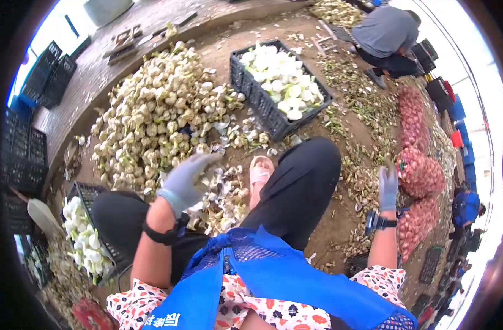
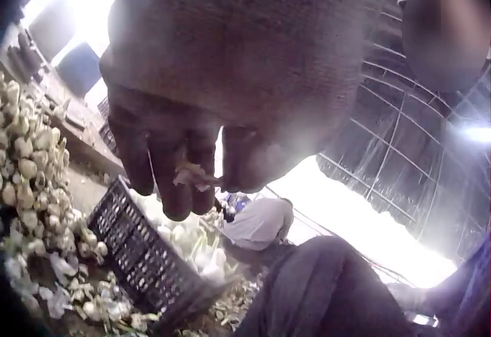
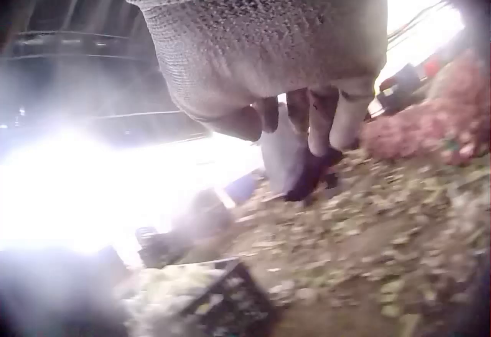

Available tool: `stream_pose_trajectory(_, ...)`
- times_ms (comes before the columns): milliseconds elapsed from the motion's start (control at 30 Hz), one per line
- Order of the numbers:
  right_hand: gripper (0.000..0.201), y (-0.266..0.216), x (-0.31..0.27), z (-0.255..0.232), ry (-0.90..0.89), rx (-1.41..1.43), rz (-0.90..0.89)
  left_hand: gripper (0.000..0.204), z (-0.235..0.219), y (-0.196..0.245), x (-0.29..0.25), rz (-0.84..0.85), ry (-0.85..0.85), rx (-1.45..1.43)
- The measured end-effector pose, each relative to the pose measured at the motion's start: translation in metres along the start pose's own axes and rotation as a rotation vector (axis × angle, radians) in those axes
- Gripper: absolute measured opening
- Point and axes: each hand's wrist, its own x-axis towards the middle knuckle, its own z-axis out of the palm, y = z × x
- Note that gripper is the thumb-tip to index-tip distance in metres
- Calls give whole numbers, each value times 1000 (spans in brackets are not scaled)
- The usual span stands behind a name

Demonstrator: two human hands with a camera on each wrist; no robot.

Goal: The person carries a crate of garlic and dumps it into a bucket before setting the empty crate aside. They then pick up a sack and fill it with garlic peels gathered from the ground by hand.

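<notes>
My left hand (image 1: 182, 181), in a pale grey glove, reaches over loose garlic and peel beside the large heap of garlic bulbs (image 1: 163, 104). In the left wrist view its fingers hang loosely bent, with a small pale scrap of peel (image 2: 192, 174) at them. My right hand (image 1: 389, 187), gloved likewise, is held out to the right with fingers pointing forward, near the red mesh bags of garlic (image 1: 421, 173). Between its fingers in the right wrist view only background shows. Ahead stands a black crate (image 1: 257, 104) filled with white cleaned garlic (image 1: 279, 77).
Another black crate (image 1: 89, 192) holding white garlic (image 1: 86, 236) stands by my left knee. Trimmed stalks and peel (image 1: 356, 99) litter the ground to the right. A person in grey (image 1: 386, 33) crouches at far right. Stacked black crates (image 1: 26, 148) stand at the left edge.
</notes>
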Motion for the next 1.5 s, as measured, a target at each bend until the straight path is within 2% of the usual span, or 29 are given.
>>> stream_pose_trajectory(33,31,-52,25,19,-85,-3,-57,35,-28,7,-3,-42,10,-25)
stream_pose_trajectory(67,31,-91,46,35,-206,120,-112,34,-43,10,-8,0,80,49)
stream_pose_trajectory(133,30,-173,66,60,-472,377,-67,34,-65,2,-14,-22,124,-4)
stream_pose_trajectory(167,30,-204,70,72,-495,372,-68,35,-74,-2,-17,-25,162,2)
stream_pose_trajectory(233,30,-247,75,98,-743,321,-383,35,-81,-21,-19,-57,161,-31)
stream_pose_trajectory(300,26,-257,72,138,-870,189,-584,37,-84,-47,-17,-90,124,-98)
stream_pose_trajectory(367,18,-274,75,161,-879,-123,-710,38,-79,-66,-13,-213,101,-167)
stream_pose_trajectory(400,17,-276,79,169,-853,-87,-680,41,-77,-75,-11,-244,19,-76)
stream_pose_trajectory(500,15,-278,106,200,-884,-87,-625,41,-75,-113,-10,-279,-100,-302)
stream_pose_trajectory(567,13,-275,118,210,-935,-135,-580,37,-91,-139,-8,-478,-103,-236)
stream_pose_trajectory(600,13,-278,125,218,-953,-116,-591,33,-94,-149,-1,-554,48,-214)
stream_pose_trajectory(667,14,-288,137,228,-986,-100,-583,32,-100,-165,3,-693,147,-271)
stream_pose_trajectory(700,14,-295,142,231,-1073,-85,-565,34,-100,-170,1,-732,179,-284)
stream_pose_trajectory(833,14,-316,156,241,-1274,4,-525,31,-98,-174,0,-765,-12,-386)
stream_pose_trajectory(867,14,-319,156,239,-1242,-12,-509,31,-91,-175,-7,-762,-41,-417)
stream_pose_trajectory(933,16,-319,154,236,-1364,-16,-456,30,-67,-187,-22,-728,-80,-440)
stream_pose_trajectory(1000,17,-316,148,231,-1379,34,-420,31,-41,-199,-38,-854,-37,-675)
stream_pose_trajectory(1033,17,-316,145,225,-1365,40,-410,31,-26,-203,-47,-844,-46,-664)
stream_pose_trajectory(1067,18,-316,143,220,-1382,52,-369,30,-11,-208,-53,-957,78,-804)
stream_pose_trajectory(1100,19,-313,142,215,-1402,67,-323,29,-14,-203,-51,-1071,203,-941)
stream_pose_trajectory(1133,19,-309,136,206,-1388,82,-310,30,-39,-170,-23,-1205,237,-832)
stream_pose_trajectory(1167,20,-304,132,199,-1380,70,-287,32,-35,-164,-27,-1080,24,-243)
stream_pose_trajectory(1233,23,-297,128,180,-1352,128,-259,32,-25,-135,-23,-1069,45,-409)
stream_pose_trajectory(1300,22,-286,114,168,-1316,166,-218,31,-41,-79,16,-1180,-90,-639)
stream_pose_trajectory(1333,21,-294,122,164,-1403,-15,-229,31,-40,-67,24,-1039,-205,-672)
stream_pose_trajectory(1367,20,-305,126,158,-1491,-199,-240,31,-56,-41,45,-1034,-210,-660)
stream_pose_trajectory(1433,19,-312,107,157,-1423,-395,-515,31,-111,27,91,-739,-444,-532)
stream_pose_trajectory(1467,18,-319,102,150,-1431,-379,-477,31,-135,55,112,-830,-516,-473)
stream_pose_trajectory(1500,18,-325,98,137,-1443,-357,-437,31,-141,61,112,-904,-515,-530)
